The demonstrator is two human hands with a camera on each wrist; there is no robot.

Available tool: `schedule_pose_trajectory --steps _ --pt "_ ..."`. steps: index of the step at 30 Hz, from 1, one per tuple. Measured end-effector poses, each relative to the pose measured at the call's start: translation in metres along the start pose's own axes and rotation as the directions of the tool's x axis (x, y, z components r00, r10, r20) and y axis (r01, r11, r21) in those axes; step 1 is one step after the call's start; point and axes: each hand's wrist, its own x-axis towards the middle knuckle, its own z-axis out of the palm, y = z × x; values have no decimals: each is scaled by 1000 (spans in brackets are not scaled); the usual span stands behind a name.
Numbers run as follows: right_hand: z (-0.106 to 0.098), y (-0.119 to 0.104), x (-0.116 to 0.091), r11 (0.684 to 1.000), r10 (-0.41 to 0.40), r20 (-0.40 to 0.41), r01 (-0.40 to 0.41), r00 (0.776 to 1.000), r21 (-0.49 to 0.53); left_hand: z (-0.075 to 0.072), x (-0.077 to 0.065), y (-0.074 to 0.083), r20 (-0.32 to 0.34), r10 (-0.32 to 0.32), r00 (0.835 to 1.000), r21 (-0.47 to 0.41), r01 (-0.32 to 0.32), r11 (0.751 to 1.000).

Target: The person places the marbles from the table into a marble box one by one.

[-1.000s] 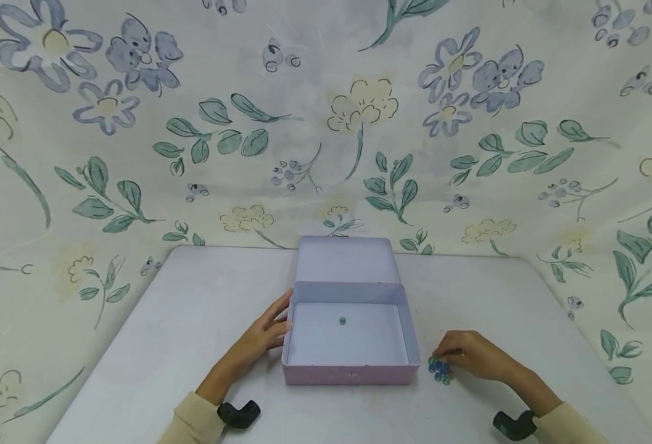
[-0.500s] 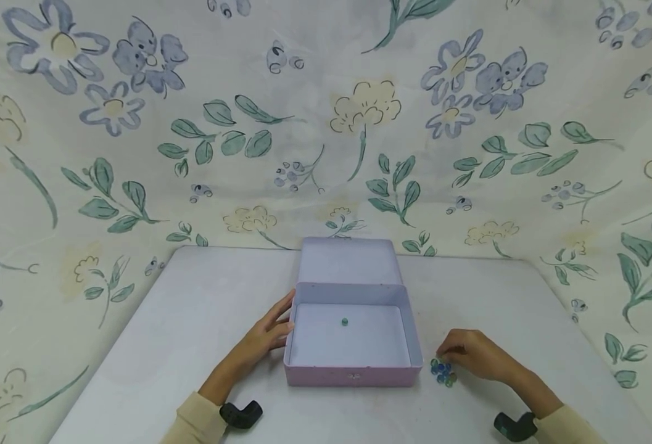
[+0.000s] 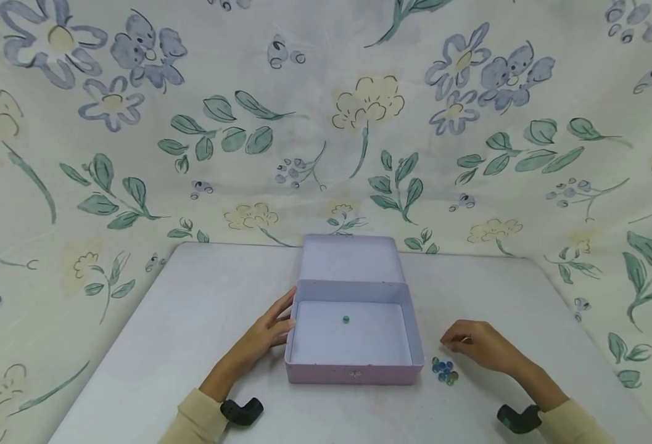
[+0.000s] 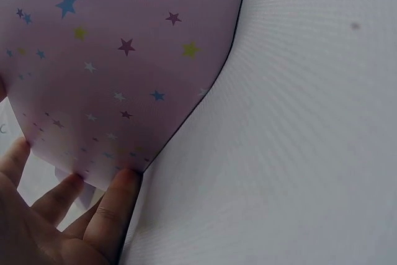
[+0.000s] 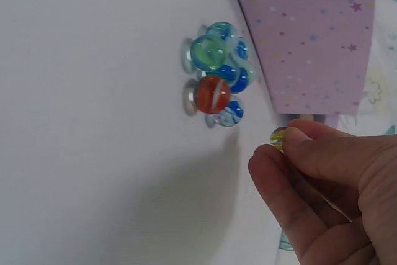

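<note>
A pink-and-lilac hinged box [image 3: 353, 374] stands with its lid [image 3: 350, 259] raised back. One green marble [image 3: 346, 319] lies on its floor. My left hand [image 3: 264, 336] touches the box's left side with extended fingers; the left wrist view shows those fingers [image 4: 115, 215] against the star-printed wall. Right of the box, several marbles [image 3: 443, 370] sit in a cluster, among them blue ones, a green one and an orange-red one [image 5: 212, 95]. Between thumb and forefinger my right hand [image 3: 483, 346] pinches a yellowish marble [image 5: 277, 139], just above the table beyond the cluster.
The box and cluster share a white table [image 3: 209, 277]. A cloth [image 3: 359, 123] with flowers and leaves hangs behind it and along the sides. Black wrist devices [image 3: 241, 412] are worn at both cuffs.
My right hand has lifted away from the cluster, slightly up and to the right, with a marble between its fingers. The left hand stays against the box. The head view has shifted slightly.
</note>
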Motion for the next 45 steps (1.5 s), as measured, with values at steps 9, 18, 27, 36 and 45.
schedule_pose_trajectory --steps 9,18,27,36,45 --pt "-7 -8 6 992 83 -16 -81 996 95 1 0 0 -12 -8 1000 3 8 1000" --pt "-13 -16 14 995 86 -60 -83 994 52 0 -1 1 28 20 999 -16 -19 1000" --pt "-15 -26 24 998 -48 -94 51 994 37 -1 0 1 21 15 1000 -10 -15 1000" --pt "-17 -38 38 994 -86 -82 91 993 65 -1 -2 1 29 32 999 5 -33 999" --pt "-20 -52 56 992 -106 -57 110 993 65 -1 -2 2 18 19 1000 -7 -18 1000"
